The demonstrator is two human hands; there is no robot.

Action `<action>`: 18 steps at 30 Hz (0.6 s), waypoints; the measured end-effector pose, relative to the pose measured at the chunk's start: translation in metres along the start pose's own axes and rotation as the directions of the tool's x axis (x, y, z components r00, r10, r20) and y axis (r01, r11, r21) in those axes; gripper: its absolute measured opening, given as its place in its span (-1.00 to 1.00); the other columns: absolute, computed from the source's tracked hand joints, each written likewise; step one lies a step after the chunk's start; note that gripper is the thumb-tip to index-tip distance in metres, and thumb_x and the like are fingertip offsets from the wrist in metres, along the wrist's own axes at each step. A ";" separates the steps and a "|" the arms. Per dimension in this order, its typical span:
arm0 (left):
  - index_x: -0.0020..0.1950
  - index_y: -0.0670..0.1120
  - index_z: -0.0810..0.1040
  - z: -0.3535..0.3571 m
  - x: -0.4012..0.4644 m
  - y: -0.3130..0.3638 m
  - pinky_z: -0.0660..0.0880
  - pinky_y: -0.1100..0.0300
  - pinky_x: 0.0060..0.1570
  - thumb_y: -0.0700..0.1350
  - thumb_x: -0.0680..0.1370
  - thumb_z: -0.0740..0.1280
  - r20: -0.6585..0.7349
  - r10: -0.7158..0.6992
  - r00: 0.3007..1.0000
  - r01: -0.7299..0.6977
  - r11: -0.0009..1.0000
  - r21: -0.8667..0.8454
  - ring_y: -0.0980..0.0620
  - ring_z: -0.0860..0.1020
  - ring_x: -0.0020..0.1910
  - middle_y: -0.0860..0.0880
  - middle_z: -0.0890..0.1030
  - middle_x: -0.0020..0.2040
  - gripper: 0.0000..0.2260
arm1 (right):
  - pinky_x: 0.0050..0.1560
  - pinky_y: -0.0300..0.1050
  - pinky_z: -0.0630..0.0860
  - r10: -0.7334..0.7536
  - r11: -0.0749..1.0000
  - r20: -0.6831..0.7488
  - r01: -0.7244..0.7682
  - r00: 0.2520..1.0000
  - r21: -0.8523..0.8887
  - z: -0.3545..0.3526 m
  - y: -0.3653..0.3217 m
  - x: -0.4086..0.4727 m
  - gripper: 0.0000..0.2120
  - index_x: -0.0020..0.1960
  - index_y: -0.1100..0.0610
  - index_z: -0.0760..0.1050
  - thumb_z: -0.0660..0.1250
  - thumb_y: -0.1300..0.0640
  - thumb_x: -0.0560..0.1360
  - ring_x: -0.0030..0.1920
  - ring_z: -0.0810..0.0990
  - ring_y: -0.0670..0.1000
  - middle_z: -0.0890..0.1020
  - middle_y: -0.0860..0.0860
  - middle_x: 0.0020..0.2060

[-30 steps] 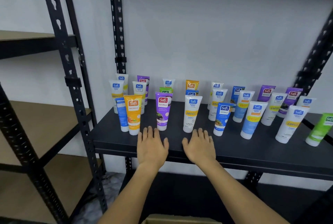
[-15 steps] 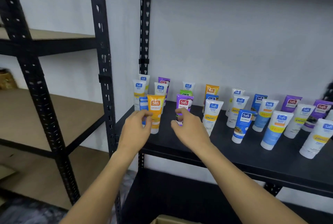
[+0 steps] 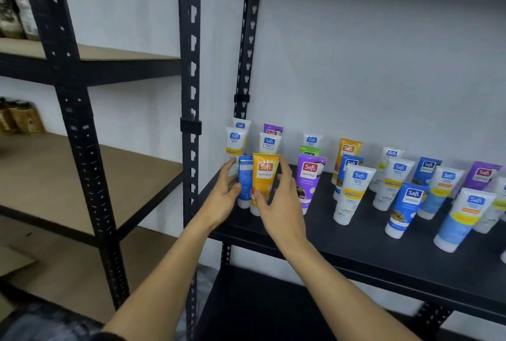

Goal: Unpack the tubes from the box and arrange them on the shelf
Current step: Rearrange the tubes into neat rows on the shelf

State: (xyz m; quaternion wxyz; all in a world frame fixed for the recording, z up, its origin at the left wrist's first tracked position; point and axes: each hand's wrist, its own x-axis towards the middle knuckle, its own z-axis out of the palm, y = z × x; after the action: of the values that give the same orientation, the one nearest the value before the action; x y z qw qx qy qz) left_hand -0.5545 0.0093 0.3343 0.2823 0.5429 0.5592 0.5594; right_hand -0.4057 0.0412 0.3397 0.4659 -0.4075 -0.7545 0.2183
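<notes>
Left hand [image 3: 225,196] gripping the blue tube [image 3: 245,180], right hand [image 3: 280,201] gripping the orange tube [image 3: 263,181] just beside it; both tubes standing upright at the near left corner of the black shelf [image 3: 356,244].

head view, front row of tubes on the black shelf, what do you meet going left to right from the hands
dark blue tube → orange tube → purple tube → white Vitamin C tube → blue Naturals tube → white-and-blue tube
</notes>
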 end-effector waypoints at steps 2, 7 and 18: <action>0.59 0.06 0.01 -0.006 0.005 -0.005 0.40 0.52 0.16 -0.30 0.67 0.11 0.061 -0.013 0.998 0.010 0.998 0.058 0.19 0.45 0.31 -0.02 0.44 0.36 -0.44 | 0.14 -0.09 0.60 0.006 1.000 -0.001 -0.006 1.000 0.021 0.006 0.004 0.001 -0.16 0.56 -0.20 -0.02 0.45 0.09 0.51 0.24 0.52 -0.13 0.45 -0.06 0.32; 0.57 0.15 0.10 -0.016 0.015 -0.021 0.32 0.09 0.44 -0.34 0.63 0.16 0.152 -0.017 0.988 -0.007 0.988 0.156 0.13 0.44 0.39 -0.03 0.49 0.39 -0.39 | 0.12 0.02 0.62 0.013 0.999 -0.019 -0.012 1.000 0.041 0.017 0.011 0.000 -0.11 0.54 -0.28 -0.09 0.45 0.11 0.51 0.21 0.56 -0.09 0.51 -0.05 0.27; 0.39 0.29 0.27 -0.009 0.017 -0.031 0.53 0.26 0.05 -0.19 0.57 0.37 -0.035 0.067 0.997 -0.059 0.983 0.174 0.19 0.58 0.02 0.06 0.58 0.03 -0.46 | 0.09 -0.21 0.56 0.036 0.999 -0.041 -0.035 0.998 0.039 0.026 0.020 -0.001 -0.13 0.55 -0.24 -0.04 0.45 0.16 0.51 0.24 0.51 -0.14 0.49 -0.09 0.30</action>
State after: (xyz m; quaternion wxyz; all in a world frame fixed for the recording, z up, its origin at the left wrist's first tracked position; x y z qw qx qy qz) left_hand -0.5756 0.0284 0.3120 0.2047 0.5711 0.5938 0.5285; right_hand -0.4202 0.0535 0.3128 0.4855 -0.4163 -0.7328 0.2323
